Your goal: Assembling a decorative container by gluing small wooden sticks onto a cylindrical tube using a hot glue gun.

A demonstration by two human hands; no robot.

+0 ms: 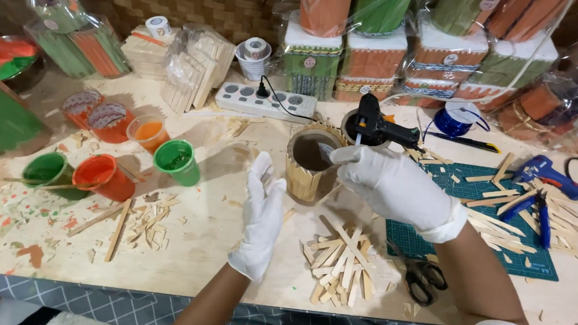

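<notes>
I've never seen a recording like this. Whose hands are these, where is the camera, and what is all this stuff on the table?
The camera sits on a person's head and looks down, so both gloved hands are that person's own. The right hand holds a black glue gun over a round holder clad in wooden sticks. The left hand is open beside the holder, holding nothing. On the table lie loose sticks, scissors, a green cutting mat, a blue glue gun, paint cups and a power strip. Wrapped finished pieces stand along the back.

Paint-stained plywood worktable (194, 246) against a woven wicker wall (228, 11) (grey checked floor (112, 303) below), evenly lit.
</notes>
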